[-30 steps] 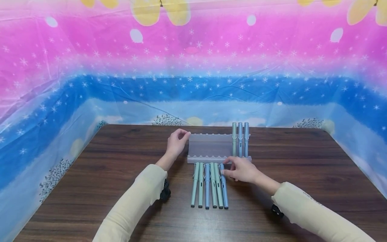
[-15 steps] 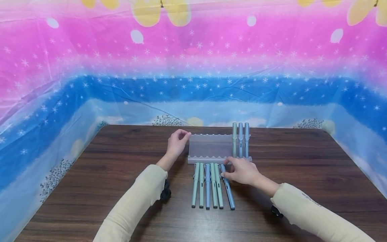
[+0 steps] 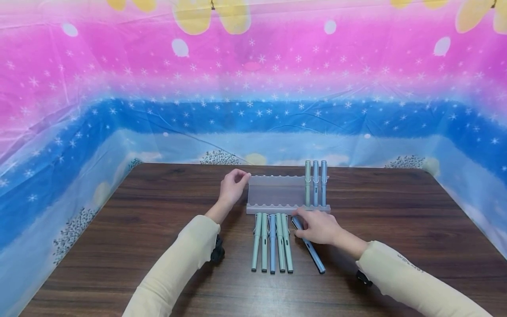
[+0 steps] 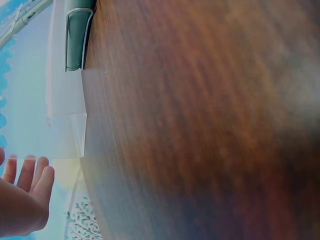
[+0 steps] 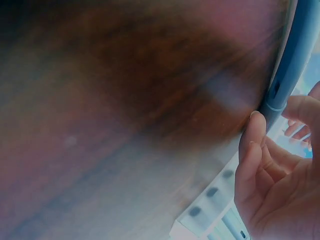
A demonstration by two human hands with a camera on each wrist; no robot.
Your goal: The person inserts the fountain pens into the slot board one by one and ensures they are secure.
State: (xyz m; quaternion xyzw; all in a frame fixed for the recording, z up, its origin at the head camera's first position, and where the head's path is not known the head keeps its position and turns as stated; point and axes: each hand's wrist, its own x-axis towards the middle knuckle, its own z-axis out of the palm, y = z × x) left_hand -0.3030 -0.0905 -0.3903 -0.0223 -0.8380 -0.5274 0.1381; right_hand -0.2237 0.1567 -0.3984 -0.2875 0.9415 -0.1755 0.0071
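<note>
My left hand (image 3: 231, 187) pinches the upper left corner of a frosted, translucent pen rack (image 3: 273, 191) with scalloped edges. In the left wrist view, its fingers (image 4: 42, 182) lie at the rack's edge. My right hand (image 3: 320, 226) holds a blue capped pen (image 3: 314, 257) near its clip end, between thumb and fingers. This pen slants away from the row, its far end toward the lower right. The right wrist view has the blue pen (image 5: 295, 55) between the thumb and fingertips. Several green pens (image 3: 257, 246) and one blue pen (image 3: 272, 246) lie side by side before the rack.
Three pens (image 3: 315, 185) stand in the rack's right-hand slots, one green and two blue. All of it rests on a dark wooden table (image 3: 158, 202). A pink and blue patterned cloth (image 3: 253, 110) hangs around the table's back and sides.
The blue pen at the row's right end has swung away from the others, its lower end moving right under my right hand. My left hand stays at the rack's corner.
</note>
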